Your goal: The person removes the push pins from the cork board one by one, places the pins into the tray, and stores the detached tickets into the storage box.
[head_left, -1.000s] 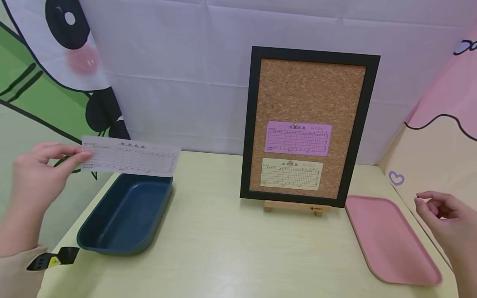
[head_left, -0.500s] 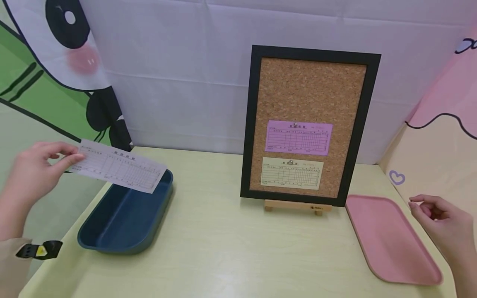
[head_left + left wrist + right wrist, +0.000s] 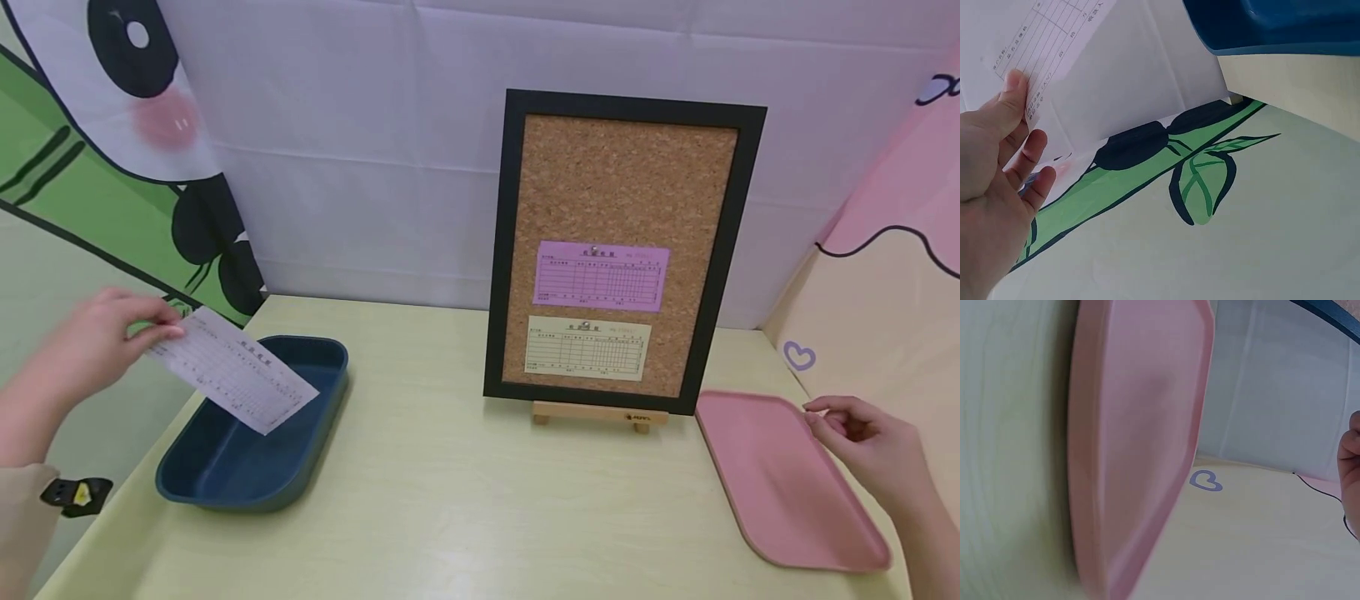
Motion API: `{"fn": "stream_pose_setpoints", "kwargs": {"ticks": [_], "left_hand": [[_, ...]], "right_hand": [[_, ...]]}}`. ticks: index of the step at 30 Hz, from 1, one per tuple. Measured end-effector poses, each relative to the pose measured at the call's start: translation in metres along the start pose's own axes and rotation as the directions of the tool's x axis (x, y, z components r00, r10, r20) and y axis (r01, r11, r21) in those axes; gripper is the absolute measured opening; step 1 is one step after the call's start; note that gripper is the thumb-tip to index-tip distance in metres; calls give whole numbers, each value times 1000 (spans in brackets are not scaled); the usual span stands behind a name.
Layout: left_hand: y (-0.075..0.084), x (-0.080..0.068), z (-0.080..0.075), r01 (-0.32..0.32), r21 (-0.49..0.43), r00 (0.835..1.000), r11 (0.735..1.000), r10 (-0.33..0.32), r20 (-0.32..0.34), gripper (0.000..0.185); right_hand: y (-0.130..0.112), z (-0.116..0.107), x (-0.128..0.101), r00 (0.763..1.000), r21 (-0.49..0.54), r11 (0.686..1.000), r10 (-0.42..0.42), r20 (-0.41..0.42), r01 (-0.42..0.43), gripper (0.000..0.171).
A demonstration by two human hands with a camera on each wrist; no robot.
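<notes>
In the head view my left hand pinches one corner of a white receipt slip between thumb and fingers. The slip slants down over the dark blue bin; its printed form also shows in the left wrist view, where the slip is cut off by the frame. At the right, my right hand hovers by the pink tray, thumb and index fingertips together. Between them barely shows the tip of a tiny pushpin, mostly hidden. Only a bit of that hand enters the right wrist view.
A black-framed cork board stands on a small wooden easel. A purple slip and, below it, a pale yellow slip are pinned to it. Printed cloth hangs behind the pale wooden table.
My left hand has tilted the white slip, swinging its free end down over the blue bin. My right hand has moved left, toward the pink tray.
</notes>
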State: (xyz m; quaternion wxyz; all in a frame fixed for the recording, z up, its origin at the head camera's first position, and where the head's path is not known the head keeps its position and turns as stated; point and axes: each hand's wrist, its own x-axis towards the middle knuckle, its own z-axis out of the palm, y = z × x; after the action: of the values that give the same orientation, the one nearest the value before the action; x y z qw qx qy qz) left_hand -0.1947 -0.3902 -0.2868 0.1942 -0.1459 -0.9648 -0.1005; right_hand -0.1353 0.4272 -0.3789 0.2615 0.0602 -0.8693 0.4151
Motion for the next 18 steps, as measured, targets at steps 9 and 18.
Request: {"fn": "stream_pose_setpoints", "kwargs": {"ticks": [9, 18], "left_hand": [[-1, 6, 9, -163, 82, 986, 983, 164, -6, 19], [-1, 12, 27, -206, 75, 977, 976, 201, 73, 19]], "right_hand": [[18, 1, -5, 985, 6, 997, 79, 153, -81, 23], [35, 1, -8, 969, -15, 994, 108, 222, -108, 15]]}}
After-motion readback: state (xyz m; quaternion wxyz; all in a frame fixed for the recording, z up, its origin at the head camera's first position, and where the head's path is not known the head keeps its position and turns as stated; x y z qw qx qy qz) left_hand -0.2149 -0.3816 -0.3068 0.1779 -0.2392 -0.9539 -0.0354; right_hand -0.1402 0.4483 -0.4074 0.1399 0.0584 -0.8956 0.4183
